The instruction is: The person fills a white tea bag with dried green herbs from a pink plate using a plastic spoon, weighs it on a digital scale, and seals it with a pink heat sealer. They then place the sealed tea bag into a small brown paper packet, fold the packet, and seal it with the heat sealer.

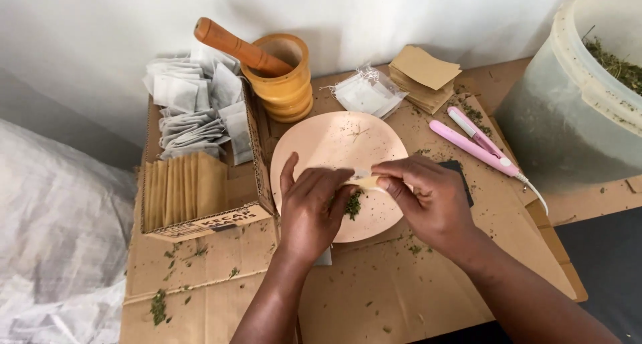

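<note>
My left hand and my right hand meet over a pale pink round plate. Together they pinch a small cream paper tea bag by its top edge, left fingers on its left side, right thumb and fingers on its right. A small heap of dried green herb lies on the plate just under the bag. Part of the bag is hidden by my fingers.
A cardboard box at left holds white and brown sachets. Behind the plate stand a wooden mortar with pestle, clear-wrapped bags, a stack of brown envelopes, a pink sealer tool. A large bucket of herbs stands right.
</note>
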